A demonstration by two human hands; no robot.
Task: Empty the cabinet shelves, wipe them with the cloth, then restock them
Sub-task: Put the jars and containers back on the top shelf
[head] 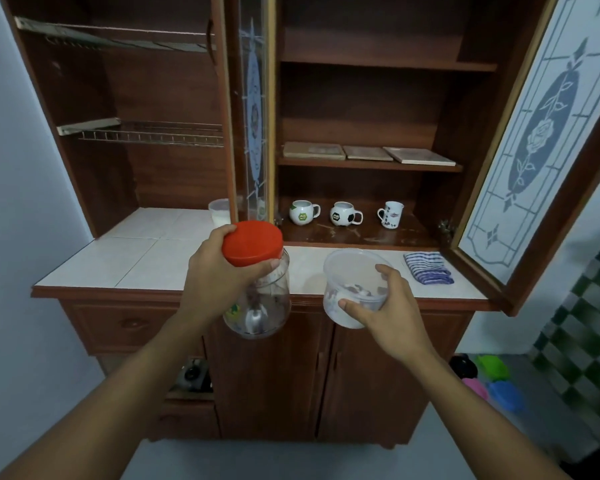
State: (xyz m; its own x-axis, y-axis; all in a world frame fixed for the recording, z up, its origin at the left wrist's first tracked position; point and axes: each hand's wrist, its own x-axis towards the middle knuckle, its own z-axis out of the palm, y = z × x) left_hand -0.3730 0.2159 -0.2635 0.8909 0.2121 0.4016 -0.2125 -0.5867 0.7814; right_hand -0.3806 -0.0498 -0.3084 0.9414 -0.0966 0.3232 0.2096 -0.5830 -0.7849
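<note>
Your bare forearms rise from the lower corners of the frame toward its centre. Your left hand (pixel 219 271) curls round the neck of the jar (pixel 271 306), thumb under its lid. Your right hand (pixel 392 306) grips the tub (pixel 350 268) from the side, thumb on its wall and one finger over the rim.

Low on the right, on the grey floor (pixel 291 459), we see a small cluster of plastic things lying close together. A black one (pixel 463 365) is farthest left, with a green one (pixel 493 367) just right of it. A pink one (pixel 475 388) lies nearer to us, and a blue one (pixel 506 396) is to its right. We cannot tell what they are. Beyond them, at the right edge, stands a green and white checked surface (pixel 582 348). A pale wall (pixel 21 168) fills the left side. Low on the left, an open drawer (pixel 187 394) holds a dark, blurred object (pixel 194 374).
</note>
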